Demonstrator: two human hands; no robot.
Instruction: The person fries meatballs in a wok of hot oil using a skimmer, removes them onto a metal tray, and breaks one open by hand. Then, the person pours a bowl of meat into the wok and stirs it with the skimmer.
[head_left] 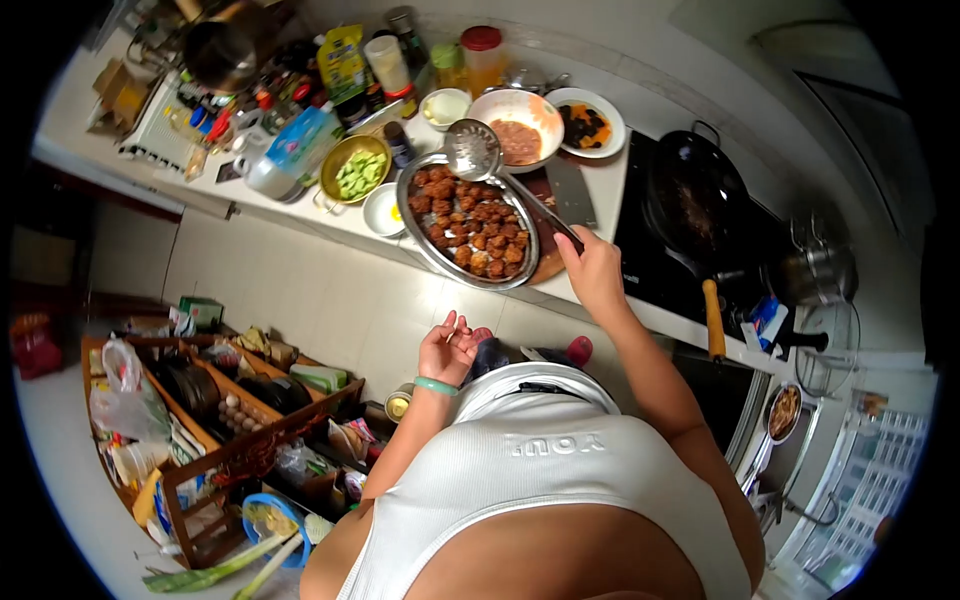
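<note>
My right hand (592, 272) grips the dark handle end of a skimmer (473, 150). The skimmer's perforated metal head is over the upper edge of an oval metal platter (430, 254). Browned fried balls (478, 222) cover much of that platter. My left hand (447, 350), with a pale green bangle at the wrist, is in the air below the platter, palm up. Its fingers are loosely bent and apart, holding nothing. Beyond the skimmer head stands a bowl of minced meat (518, 138). A cleaver (572, 192) lies on a cutting board (548, 262) right of the platter.
A black wok (695, 195) with a wooden handle (713, 320) sits on the stove at right. Beside the platter are a pan of green pieces (360, 175) and a small white bowl (384, 210). Bottles and jars crowd the counter's back. A wooden shelf (240, 450) stands at lower left.
</note>
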